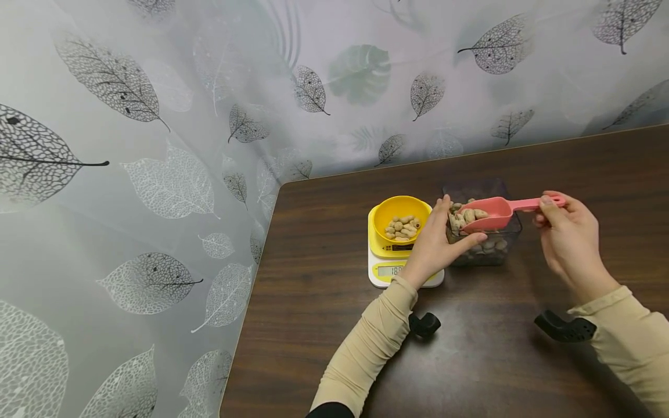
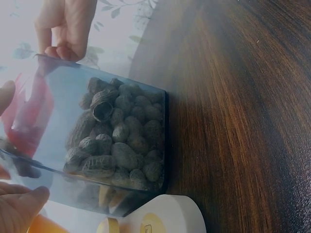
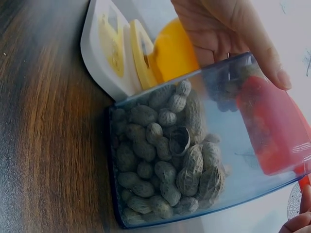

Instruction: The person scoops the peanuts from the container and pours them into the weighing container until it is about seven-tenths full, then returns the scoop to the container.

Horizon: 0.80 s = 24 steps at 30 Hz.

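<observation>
My right hand (image 1: 572, 241) pinches the handle of a pink scoop (image 1: 496, 210) between thumb and fingers. Peanuts (image 1: 470, 215) lie in the scoop, whose bowl is at the mouth of a clear, dark-tinted plastic container (image 1: 483, 256). On the container's left side, my left hand (image 1: 436, 244) grips the near corner, thumb along the front rim. Through the wall in the right wrist view, unshelled peanuts (image 3: 165, 170) fill the lower part. Left of that hand, a yellow bowl (image 1: 380, 217) holding some peanuts (image 1: 402, 227) sits on a yellow-and-white digital scale (image 1: 377, 261).
The things stand on a dark wood-grain table (image 1: 313, 255) against a leaf-patterned wall covering (image 1: 355, 116). The left forearm passes just in front of the scale and partly covers its display (image 1: 389, 270). Black curved pieces (image 1: 564, 328) stick out by both wrists.
</observation>
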Available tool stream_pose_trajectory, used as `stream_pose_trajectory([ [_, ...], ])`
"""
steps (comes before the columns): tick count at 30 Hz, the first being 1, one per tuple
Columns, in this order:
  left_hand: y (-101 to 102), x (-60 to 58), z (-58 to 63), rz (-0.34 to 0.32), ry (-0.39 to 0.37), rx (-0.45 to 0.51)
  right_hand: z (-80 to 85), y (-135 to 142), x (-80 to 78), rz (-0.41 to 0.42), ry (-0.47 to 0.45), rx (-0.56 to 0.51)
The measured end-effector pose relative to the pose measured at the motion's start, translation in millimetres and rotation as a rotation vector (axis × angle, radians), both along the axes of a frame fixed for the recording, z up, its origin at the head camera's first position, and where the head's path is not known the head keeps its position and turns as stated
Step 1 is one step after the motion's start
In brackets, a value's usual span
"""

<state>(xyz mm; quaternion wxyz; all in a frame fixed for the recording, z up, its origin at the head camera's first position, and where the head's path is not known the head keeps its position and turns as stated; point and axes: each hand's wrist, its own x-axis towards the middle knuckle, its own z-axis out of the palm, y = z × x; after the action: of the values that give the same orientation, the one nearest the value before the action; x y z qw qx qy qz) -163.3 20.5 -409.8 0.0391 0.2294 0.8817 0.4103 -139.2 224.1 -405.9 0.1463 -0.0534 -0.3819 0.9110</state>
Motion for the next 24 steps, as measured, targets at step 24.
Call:
stream_pose_trajectory([
  [24, 1.3, 1.5, 0.1, 0.014, 0.007, 0.004, -2.3, 7.7, 3.7, 0.003, -0.092, -0.063],
])
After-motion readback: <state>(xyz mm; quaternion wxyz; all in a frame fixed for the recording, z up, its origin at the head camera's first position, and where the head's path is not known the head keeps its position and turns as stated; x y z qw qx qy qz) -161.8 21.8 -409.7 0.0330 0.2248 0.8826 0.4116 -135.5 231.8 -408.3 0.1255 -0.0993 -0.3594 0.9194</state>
